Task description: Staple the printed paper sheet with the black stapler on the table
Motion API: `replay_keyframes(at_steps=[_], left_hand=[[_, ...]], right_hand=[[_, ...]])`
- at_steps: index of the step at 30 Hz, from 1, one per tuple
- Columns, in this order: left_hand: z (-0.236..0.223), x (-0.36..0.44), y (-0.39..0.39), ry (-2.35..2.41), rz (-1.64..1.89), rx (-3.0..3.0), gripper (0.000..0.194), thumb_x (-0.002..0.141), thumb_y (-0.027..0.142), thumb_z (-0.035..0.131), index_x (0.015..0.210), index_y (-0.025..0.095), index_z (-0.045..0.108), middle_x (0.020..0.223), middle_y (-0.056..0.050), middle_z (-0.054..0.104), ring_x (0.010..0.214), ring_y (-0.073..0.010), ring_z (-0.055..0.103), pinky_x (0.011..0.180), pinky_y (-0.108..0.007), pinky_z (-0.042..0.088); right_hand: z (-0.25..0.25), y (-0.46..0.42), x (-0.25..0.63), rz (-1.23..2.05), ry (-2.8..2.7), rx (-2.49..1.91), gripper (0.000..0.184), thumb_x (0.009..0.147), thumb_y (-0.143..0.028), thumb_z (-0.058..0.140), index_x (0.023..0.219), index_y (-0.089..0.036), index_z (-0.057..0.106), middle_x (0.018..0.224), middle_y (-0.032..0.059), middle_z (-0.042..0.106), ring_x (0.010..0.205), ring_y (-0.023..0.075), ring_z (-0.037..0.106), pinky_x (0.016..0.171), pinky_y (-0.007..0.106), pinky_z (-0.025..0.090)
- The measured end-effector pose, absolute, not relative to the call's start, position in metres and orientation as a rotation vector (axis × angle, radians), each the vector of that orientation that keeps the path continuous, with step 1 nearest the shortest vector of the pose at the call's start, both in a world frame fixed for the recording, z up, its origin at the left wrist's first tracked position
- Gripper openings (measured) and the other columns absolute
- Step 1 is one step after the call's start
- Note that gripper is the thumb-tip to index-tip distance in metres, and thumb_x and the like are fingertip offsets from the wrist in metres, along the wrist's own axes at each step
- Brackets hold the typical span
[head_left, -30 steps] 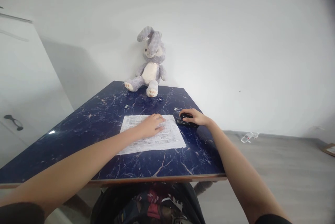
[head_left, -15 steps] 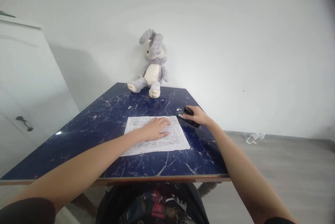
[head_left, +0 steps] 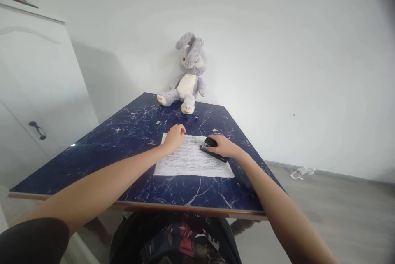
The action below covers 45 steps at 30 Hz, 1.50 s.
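We've got the black stapler (head_left: 217,156) over the right side of the printed sheet (head_left: 188,164), our right hand (head_left: 224,147) wrapped around it. Our left hand (head_left: 175,137) is up at the sheet's far left corner, fingers curled, can't tell if they're pinching it. The blue marbled surface (head_left: 135,120) carries it all, plus a gray plush rabbit (head_left: 187,86) sitting at the far end.

One head-worn camera is looking forward and down from above and behind the left hand (head_left: 175,137) and the right hand (head_left: 224,147), catching both forearms (head_left: 105,185) nearest to it, taking in the counter (head_left: 123,132) around the hands and facing the wall (head_left: 262,50) beyond them.
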<state>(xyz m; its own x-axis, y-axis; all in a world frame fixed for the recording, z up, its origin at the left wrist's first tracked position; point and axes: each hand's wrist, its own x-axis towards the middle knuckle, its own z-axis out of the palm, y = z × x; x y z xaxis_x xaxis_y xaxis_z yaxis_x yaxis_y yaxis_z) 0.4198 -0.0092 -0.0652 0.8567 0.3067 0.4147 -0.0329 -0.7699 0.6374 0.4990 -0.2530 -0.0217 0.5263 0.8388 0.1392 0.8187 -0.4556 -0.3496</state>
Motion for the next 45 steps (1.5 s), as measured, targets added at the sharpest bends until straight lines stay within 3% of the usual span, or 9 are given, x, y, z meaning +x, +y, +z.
replay_keyframes(at_steps=[4, 10, 15, 22, 27, 33, 36, 40, 45], left_hand=[[-0.066, 0.422, -0.005, 0.18, 0.675, 2.426, 0.022, 0.081, 0.004, 0.048, 0.08, 0.018, 0.065, 0.088, -0.006, 0.065, 0.081, -0.019, 0.06, 0.077, -0.031, 0.046], [-0.066, 0.424, 0.0, 0.166, 0.615, 2.556, 0.019, 0.083, 0.01, 0.053, 0.08, 0.018, 0.07, 0.087, -0.008, 0.065, 0.081, -0.0208, 0.061, 0.078, -0.032, 0.046], [-0.069, 0.421, -0.005, 0.121, 0.562, 2.713, 0.014, 0.083, 0.017, 0.058, 0.085, 0.02, 0.072, 0.094, -0.01, 0.063, 0.093, -0.0265, 0.059, 0.086, -0.037, 0.045], [-0.067, 0.415, -0.009, 0.101, 0.519, 2.838, 0.013, 0.084, 0.022, 0.059, 0.094, 0.019, 0.066, 0.103, -0.012, 0.06, 0.103, -0.0307, 0.055, 0.088, -0.04, 0.045], [-0.068, 0.417, -0.003, 0.08, 0.524, 2.838, 0.012, 0.087, 0.022, 0.055, 0.092, 0.019, 0.066, 0.1, -0.011, 0.061, 0.099, -0.0297, 0.056, 0.085, -0.039, 0.046], [-0.065, 0.422, 0.005, 0.107, 0.551, 2.826, 0.015, 0.089, 0.019, 0.052, 0.091, 0.019, 0.067, 0.096, -0.011, 0.063, 0.095, -0.0275, 0.058, 0.086, -0.037, 0.047], [-0.059, 0.425, 0.016, 0.217, 0.625, 2.86, 0.019, 0.09, 0.02, 0.051, 0.095, 0.018, 0.069, 0.103, -0.013, 0.061, 0.103, -0.0297, 0.056, 0.09, -0.039, 0.047], [-0.051, 0.428, 0.048, 0.556, 0.761, 2.877, 0.034, 0.092, 0.021, 0.049, 0.121, 0.016, 0.066, 0.126, -0.019, 0.055, 0.12, -0.0354, 0.05, 0.098, -0.045, 0.044], [-0.051, 0.429, 0.08, 0.808, 0.491, 2.901, 0.04, 0.093, 0.023, 0.047, 0.128, 0.013, 0.063, 0.126, -0.023, 0.057, 0.119, -0.0394, 0.051, 0.095, -0.048, 0.046]], right_hand=[[-0.008, -0.29, 0.526, 0.366, -1.336, -2.37, 0.033, 0.085, -0.051, 0.064, 0.083, -0.019, 0.059, 0.081, 0.0043, 0.064, 0.068, 0.0178, 0.054, 0.061, 0.03, 0.038], [-0.006, -0.312, 0.537, 0.687, -1.125, -2.121, 0.062, 0.09, -0.077, 0.042, 0.086, -0.018, 0.059, 0.08, 0.0039, 0.059, 0.073, 0.0181, 0.052, 0.065, 0.031, 0.042], [-0.007, -0.303, 0.531, 0.664, -1.206, -2.107, 0.053, 0.091, -0.07, 0.051, 0.081, -0.018, 0.056, 0.076, 0.0, 0.053, 0.068, 0.0147, 0.046, 0.062, 0.029, 0.038], [-0.009, -0.293, 0.526, 0.542, -1.413, -2.152, 0.047, 0.09, -0.066, 0.057, 0.089, -0.019, 0.061, 0.081, 0.0011, 0.057, 0.071, 0.016, 0.05, 0.066, 0.029, 0.04], [-0.033, -0.291, 0.54, 0.636, -1.121, -1.989, 0.06, 0.095, -0.071, 0.037, 0.089, -0.018, 0.063, 0.08, 0.0047, 0.063, 0.07, 0.0177, 0.056, 0.064, 0.029, 0.044], [-0.062, -0.281, 0.565, 0.178, -1.188, -2.066, 0.031, 0.083, -0.049, 0.068, 0.084, -0.019, 0.064, 0.072, 0.0007, 0.062, 0.068, 0.017, 0.056, 0.067, 0.029, 0.044], [-0.07, -0.273, 0.571, -0.048, -1.348, -2.143, 0.027, 0.085, -0.047, 0.066, 0.085, -0.02, 0.064, 0.075, 0.0006, 0.059, 0.068, 0.0163, 0.052, 0.067, 0.029, 0.043], [-0.079, -0.263, 0.573, -0.242, -1.542, -2.174, 0.024, 0.093, -0.044, 0.057, 0.087, -0.021, 0.061, 0.089, 0.0052, 0.057, 0.083, 0.02, 0.054, 0.08, 0.034, 0.046], [-0.074, -0.263, 0.571, -0.228, -1.493, -2.201, 0.028, 0.092, -0.047, 0.058, 0.086, -0.02, 0.059, 0.088, 0.0052, 0.056, 0.083, 0.0201, 0.052, 0.081, 0.034, 0.044]])
